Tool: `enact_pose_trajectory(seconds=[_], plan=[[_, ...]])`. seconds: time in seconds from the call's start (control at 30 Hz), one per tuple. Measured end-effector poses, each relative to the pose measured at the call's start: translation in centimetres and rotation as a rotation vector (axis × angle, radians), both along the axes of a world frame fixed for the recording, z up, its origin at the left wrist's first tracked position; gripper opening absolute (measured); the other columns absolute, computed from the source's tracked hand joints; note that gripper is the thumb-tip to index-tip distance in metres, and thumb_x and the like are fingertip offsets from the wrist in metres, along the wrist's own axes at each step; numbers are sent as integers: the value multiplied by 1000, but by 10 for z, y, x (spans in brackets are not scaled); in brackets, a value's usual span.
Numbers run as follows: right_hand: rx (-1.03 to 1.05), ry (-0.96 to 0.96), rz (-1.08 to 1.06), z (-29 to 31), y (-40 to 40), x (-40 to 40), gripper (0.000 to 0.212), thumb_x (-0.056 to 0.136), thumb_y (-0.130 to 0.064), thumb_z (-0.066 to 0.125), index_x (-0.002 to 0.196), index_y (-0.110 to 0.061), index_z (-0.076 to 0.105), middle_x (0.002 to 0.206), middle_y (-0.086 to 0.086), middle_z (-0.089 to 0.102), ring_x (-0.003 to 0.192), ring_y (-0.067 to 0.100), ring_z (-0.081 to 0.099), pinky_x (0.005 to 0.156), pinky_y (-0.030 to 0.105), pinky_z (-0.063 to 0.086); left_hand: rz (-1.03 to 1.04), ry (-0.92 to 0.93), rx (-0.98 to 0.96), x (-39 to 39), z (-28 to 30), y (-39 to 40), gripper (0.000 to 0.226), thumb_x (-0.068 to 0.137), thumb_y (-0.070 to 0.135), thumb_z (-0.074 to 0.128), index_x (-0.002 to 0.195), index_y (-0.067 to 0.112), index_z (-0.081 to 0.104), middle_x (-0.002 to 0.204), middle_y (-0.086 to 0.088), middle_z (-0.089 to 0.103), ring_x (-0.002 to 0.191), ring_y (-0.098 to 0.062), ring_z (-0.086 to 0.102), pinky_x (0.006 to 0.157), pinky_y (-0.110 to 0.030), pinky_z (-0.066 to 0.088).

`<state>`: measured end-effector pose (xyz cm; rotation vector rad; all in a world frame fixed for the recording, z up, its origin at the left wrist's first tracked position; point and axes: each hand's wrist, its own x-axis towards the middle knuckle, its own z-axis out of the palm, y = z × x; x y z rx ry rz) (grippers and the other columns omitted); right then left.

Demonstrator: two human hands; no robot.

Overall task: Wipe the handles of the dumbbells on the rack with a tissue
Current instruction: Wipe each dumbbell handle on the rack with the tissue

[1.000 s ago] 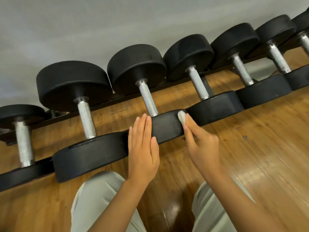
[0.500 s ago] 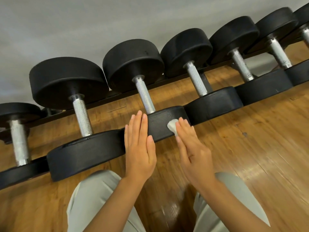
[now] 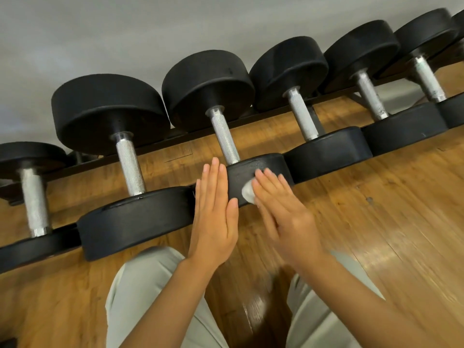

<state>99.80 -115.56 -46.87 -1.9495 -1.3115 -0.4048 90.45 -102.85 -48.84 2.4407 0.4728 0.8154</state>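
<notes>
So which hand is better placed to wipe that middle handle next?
The right hand, probably: it presses the tissue on the weight just below the handle. The left hand lies flat, without tissue.

The light is even and fairly bright, soft rather than harsh. A pale glare patch shines on the wooden floor [image 3: 253, 315] between the knees. The right hand [image 3: 283, 217] is smeared with motion blur — its fingers have soft edges — while the left hand [image 3: 213, 217] looks sharper. The wide lens bends the row of dumbbells [image 3: 226, 136] into a tilted curve towards the edges.
</notes>
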Motion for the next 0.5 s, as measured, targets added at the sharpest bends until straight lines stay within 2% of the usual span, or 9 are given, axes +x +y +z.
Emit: enact_pose_trajectory(seconds=[0.13,0.27,0.37,0.5], plan=[[-32,9,-32,22,43,9,36,98,-14,48,131,-4,58,139,11,54,137,20,43,118,34,28,-49,108,34,-8,9,3,57,108,39,15,158,17,-2,167,6,-11,154,-14,-7,125,-33,-4],[-23,-10,-4,6,6,-7,35,97,-13,53,130,-5,60,139,7,54,137,21,44,114,40,35,-37,209,129,-15,18,7,59,107,44,15,157,15,2,166,2,-5,154,-10,-6,124,-28,-1],[-25,-55,45,0,-8,-2,32,94,-8,57,126,-7,62,137,6,55,134,21,47,109,46,42,34,272,296,-20,26,12,61,107,43,23,157,9,16,165,-6,14,153,-15,12,124,-29,6],[-31,-70,92,4,-4,5,30,95,-4,57,124,-3,64,137,10,56,134,22,48,107,48,43,128,396,474,-37,37,20,64,103,44,30,151,3,38,156,-13,38,144,-22,38,120,-42,21]])
